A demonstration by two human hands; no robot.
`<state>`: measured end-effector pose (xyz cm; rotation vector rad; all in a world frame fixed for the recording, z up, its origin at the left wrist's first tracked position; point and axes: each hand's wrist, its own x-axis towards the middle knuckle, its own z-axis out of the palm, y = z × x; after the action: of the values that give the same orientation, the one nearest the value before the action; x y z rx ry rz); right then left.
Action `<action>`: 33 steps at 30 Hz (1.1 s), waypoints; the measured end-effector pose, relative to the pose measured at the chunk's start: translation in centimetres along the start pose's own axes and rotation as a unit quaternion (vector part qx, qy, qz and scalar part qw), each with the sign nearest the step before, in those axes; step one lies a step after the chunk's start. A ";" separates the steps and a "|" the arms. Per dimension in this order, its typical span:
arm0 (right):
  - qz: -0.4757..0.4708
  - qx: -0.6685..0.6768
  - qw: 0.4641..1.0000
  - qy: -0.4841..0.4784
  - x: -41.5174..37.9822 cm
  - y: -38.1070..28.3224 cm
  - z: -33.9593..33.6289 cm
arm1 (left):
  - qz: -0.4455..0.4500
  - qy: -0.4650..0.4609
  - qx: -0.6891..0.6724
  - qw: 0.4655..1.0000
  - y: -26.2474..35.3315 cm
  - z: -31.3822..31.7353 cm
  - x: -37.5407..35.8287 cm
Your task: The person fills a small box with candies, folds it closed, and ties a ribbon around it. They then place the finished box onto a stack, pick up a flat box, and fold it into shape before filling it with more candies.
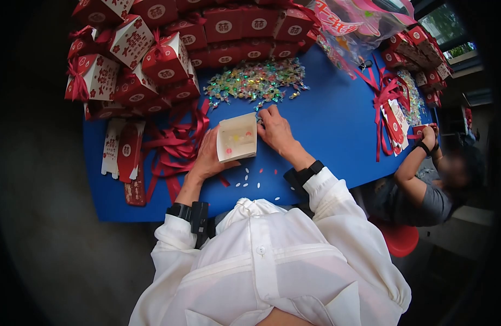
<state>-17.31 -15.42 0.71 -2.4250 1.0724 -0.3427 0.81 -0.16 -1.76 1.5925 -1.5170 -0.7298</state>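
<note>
Some of left hand (206, 158) behind box (238, 122)

I read diffuse light, bright window (445, 31) far right. Blue table (310, 144) evenly lit, left floor (41, 179) dim. Soft shade inside paper box (251, 124). Glints on wrapped candies (256, 81), glare on plastic bag (355, 30). Fisheye curves table edges; corners black. Co-worker's head (461, 163), right, blurred.
</note>
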 end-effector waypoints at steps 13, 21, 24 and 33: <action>-0.022 0.309 0.948 0.070 -0.5 -7.7 -8.8 | -0.006 0.001 0.010 1.000 0.6 -0.1 0.1; 0.029 0.347 0.935 0.066 1.2 -6.1 -7.3 | -0.009 0.006 -0.011 1.000 0.6 -0.1 0.1; 0.066 0.245 0.962 0.098 2.8 0.6 -4.4 | -0.006 0.007 0.011 1.000 0.5 -0.1 0.0; 0.007 -0.001 0.998 0.061 2.5 4.2 -1.7 | -0.015 -0.003 0.015 1.000 0.5 -0.2 0.1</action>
<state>-18.92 -20.28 0.16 -2.4237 1.1429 -0.4908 0.69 -0.17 -1.24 1.6389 -1.5181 -0.7315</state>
